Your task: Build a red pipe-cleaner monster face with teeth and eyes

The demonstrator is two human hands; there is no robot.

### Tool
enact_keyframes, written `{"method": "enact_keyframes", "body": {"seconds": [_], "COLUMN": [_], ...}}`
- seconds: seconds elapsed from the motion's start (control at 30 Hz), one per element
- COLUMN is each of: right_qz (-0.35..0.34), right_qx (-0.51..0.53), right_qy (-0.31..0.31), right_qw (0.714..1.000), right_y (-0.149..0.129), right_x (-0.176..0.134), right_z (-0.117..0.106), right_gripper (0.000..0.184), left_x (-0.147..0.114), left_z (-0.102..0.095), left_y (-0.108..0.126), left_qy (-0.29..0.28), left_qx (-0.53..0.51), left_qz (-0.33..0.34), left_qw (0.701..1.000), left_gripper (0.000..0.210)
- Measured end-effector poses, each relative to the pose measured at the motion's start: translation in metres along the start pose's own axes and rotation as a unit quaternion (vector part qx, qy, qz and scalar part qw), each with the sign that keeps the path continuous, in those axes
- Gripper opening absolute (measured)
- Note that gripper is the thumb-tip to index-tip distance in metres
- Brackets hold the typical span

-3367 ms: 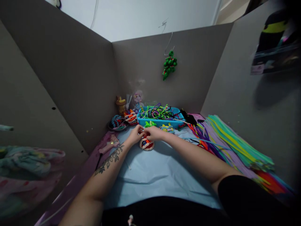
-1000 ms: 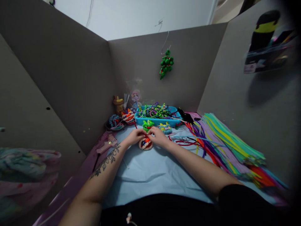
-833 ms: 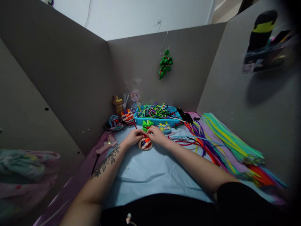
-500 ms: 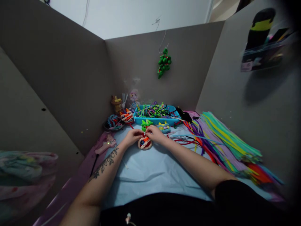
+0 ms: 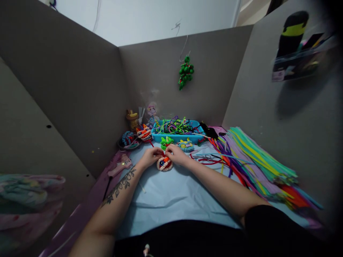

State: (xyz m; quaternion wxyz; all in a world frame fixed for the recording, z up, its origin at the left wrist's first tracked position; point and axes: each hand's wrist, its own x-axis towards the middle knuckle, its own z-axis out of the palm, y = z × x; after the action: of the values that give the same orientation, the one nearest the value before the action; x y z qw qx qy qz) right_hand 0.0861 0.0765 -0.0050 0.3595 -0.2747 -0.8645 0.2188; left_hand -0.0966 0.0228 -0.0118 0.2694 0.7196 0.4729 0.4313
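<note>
My left hand (image 5: 151,156) and my right hand (image 5: 175,154) meet close together over the blue sheet, fingertips pinched. Between them sits a round pipe-cleaner figure (image 5: 165,165) in cream, orange and red with a blue eye. Both hands pinch at its top edge, where a red pipe cleaner (image 5: 152,143) sticks out beyond my left fingers. The fingertips partly hide the exact grip. Just behind my hands stands a green pipe-cleaner figure (image 5: 166,141), with a yellow and blue one (image 5: 185,145) to its right.
A blue tray (image 5: 177,138) holds tangled pipe-cleaner scraps at the back. Bundles of coloured pipe cleaners (image 5: 264,160) lie right, scissors (image 5: 206,157) beside them. At left are a pink glue gun (image 5: 120,167), a dark bowl (image 5: 129,144) and an orange figure (image 5: 144,132). Grey panels (image 5: 160,71) enclose the table.
Both hands stay pinched at the figure's top, with only slight finger shifts. The whole view has moved a little; the other things lie as before.
</note>
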Motion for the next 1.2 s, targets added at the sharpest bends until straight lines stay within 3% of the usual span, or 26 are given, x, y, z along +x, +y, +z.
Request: {"method": "enact_keyframes", "body": {"seconds": [0.4,0.53,0.63,0.83,1.07,1.2], "right_qz": [0.016,0.019,-0.005,-0.06,0.018,0.017], "right_qx": [0.037,0.041,0.02,0.0,0.129,0.121], "right_qy": [-0.02,0.014,0.045,0.051,0.023,0.02], "right_qw": [0.999,0.999,0.999,0.997,0.991,0.992], "right_y": [0.004,0.001,-0.003,-0.006,0.001,0.002], "right_x": [0.008,0.001,-0.007,-0.019,-0.018,-0.014], "right_z": [0.003,0.002,-0.004,-0.004,0.005,0.001], "right_gripper": [0.011,0.01,0.012,0.017,0.018,0.016], "left_x": [-0.001,-0.002,-0.002,-0.002,-0.001,0.0], "left_z": [0.0,0.0,0.0,0.001,0.001,0.001], "left_y": [0.008,0.007,0.007,0.009,0.004,0.002], "left_qy": [-0.042,-0.032,-0.02,-0.014,-0.017,-0.025], "left_qx": [-0.016,-0.009,-0.015,-0.036,-0.059,-0.066], "left_qz": [0.002,-0.004,-0.009,-0.019,-0.027,-0.033], "left_qw": [0.999,0.999,1.0,0.999,0.998,0.997], "left_gripper": [0.027,0.028,0.029,0.032,0.034,0.038]}}
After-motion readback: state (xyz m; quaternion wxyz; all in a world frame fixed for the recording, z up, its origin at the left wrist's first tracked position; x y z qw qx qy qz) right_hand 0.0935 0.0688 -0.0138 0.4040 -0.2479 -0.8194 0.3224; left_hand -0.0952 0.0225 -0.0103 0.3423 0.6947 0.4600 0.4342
